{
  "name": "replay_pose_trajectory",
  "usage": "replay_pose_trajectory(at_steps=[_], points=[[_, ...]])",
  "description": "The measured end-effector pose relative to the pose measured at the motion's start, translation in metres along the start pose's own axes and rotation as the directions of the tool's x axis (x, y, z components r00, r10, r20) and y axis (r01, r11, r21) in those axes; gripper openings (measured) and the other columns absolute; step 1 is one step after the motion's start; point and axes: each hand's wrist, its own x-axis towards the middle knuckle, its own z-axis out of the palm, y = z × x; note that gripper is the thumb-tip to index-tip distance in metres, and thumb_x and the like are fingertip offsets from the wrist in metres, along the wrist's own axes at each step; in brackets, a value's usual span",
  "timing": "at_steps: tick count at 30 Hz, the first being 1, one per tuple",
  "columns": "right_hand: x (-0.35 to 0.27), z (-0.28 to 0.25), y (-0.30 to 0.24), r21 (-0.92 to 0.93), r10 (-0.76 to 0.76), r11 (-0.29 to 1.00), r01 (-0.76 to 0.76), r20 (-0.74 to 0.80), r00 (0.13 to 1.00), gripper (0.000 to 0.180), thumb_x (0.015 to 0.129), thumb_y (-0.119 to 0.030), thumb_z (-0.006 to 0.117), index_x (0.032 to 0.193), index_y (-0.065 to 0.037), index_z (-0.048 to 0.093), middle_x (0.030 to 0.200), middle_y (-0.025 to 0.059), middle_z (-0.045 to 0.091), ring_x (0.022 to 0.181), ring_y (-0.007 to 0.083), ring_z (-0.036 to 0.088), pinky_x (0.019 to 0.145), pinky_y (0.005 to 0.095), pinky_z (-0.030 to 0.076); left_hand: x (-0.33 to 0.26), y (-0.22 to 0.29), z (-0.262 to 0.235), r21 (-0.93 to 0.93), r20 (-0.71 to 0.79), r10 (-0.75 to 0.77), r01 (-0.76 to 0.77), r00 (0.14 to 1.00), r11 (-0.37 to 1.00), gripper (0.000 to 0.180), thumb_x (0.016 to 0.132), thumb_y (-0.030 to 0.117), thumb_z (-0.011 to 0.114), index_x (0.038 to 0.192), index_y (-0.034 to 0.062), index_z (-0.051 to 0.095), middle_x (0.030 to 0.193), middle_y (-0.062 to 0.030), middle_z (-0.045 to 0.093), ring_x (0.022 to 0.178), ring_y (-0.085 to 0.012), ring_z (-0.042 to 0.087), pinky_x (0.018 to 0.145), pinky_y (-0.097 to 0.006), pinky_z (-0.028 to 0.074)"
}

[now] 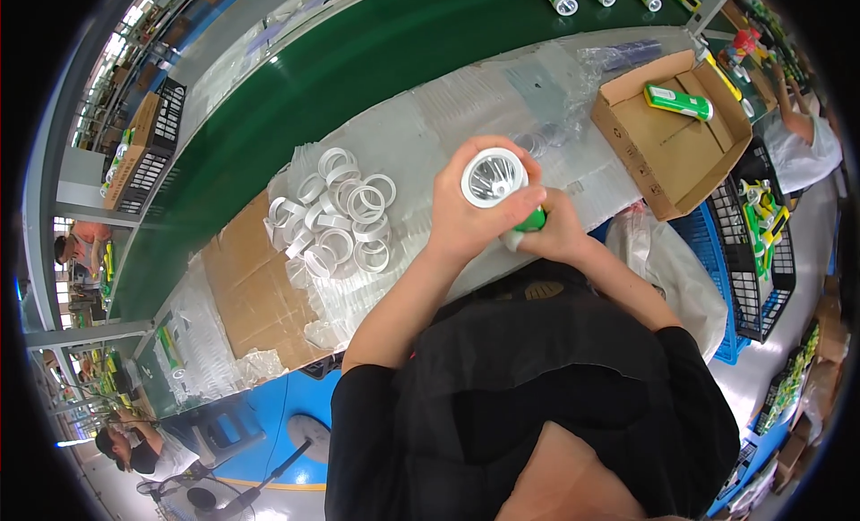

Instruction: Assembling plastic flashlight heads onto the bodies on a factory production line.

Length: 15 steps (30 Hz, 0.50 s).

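Note:
My left hand [466, 212] grips the white round head of a green flashlight [494, 178], its shiny reflector facing up. My right hand [555, 230] wraps the green body [534, 221] just below the head. Both hands hold it above the near edge of the white worktable [430, 127]. A pile of white plastic rings [336, 216] lies on the table to the left of my left hand.
An open cardboard box [667, 140] with one green flashlight [678, 102] stands at the right. A green conveyor belt [358, 55] runs behind, carrying flashlights [564, 1]. Black and blue crates [752, 252] sit at right. Flat cardboard [255, 288] lies at left. Other people work nearby.

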Motion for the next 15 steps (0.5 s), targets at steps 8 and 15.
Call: replay_pose_trajectory(at_steps=[8, 15], points=[[0.000, -0.010, -0.026, 0.351, 0.111, 0.857, -0.378, 0.591, 0.799, 0.032, 0.073, -0.010, 0.081, 0.098, -0.006, 0.061, 0.086, 0.0026, 0.062, 0.079, 0.0129, 0.060, 0.070, 0.0275, 0.048, 0.006, 0.021, 0.000, -0.176, 0.341, 0.057, 0.004, 0.938, 0.984, 0.053, 0.070, 0.028, 0.080, 0.106, -0.0001, 0.054, 0.094, -0.0204, 0.065, 0.087, -0.0246, 0.065, 0.076, -0.035, 0.052], [0.012, -0.060, -0.035, -0.317, -0.374, 0.899, 0.302, -0.199, 0.906, 0.043, 0.076, -0.016, 0.081, 0.109, 0.001, 0.058, 0.097, 0.0080, 0.064, 0.083, 0.0161, 0.064, 0.074, 0.0291, 0.053, 0.074, 0.039, -0.037, 0.357, 0.138, 0.278, -0.310, 0.951, 0.881, 0.042, 0.079, 0.026, 0.073, 0.108, -0.0009, 0.057, 0.097, -0.0112, 0.066, 0.087, -0.0177, 0.063, 0.080, -0.031, 0.050]])
